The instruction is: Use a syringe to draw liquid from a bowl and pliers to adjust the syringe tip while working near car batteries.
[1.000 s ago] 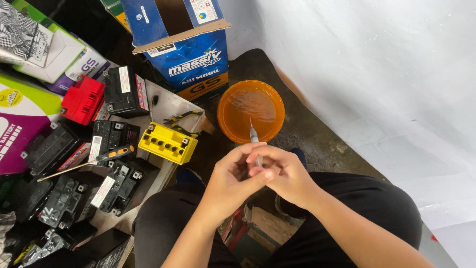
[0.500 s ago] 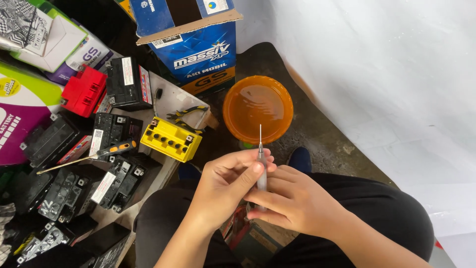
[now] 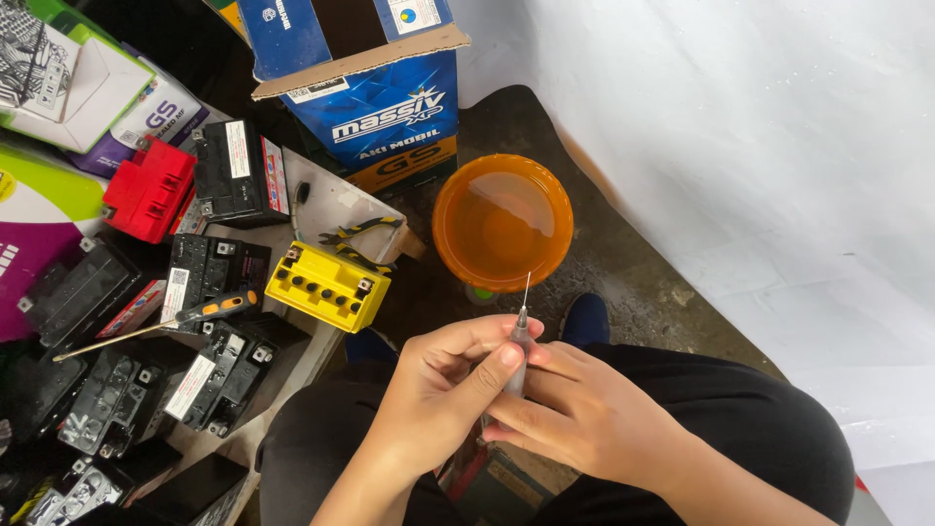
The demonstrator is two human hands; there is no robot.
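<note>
Syringe (image 3: 517, 353): upright, needle pointing up toward far side, held over the lap, just near of the orange bowl (image 3: 503, 222).
Left hand (image 3: 443, 390): clenched on the syringe barrel, thumb pressed against it.
Right hand (image 3: 584, 414): fingers wrapped around the same barrel from the right.
Tabletop (image 3: 336, 205), left: yellow battery (image 3: 328, 285), pliers (image 3: 355, 244) just beyond it, screwdriver (image 3: 166, 321), black batteries (image 3: 209, 278), red battery (image 3: 149, 189).
Far: blue carton (image 3: 365, 83).

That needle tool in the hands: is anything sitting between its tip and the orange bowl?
Nothing visible does. Both hands, left hand and right hand, grip the needle tool upright, its thin tip pointing toward the orange bowl. Only bare dark floor lies between tip and bowl rim.
</note>
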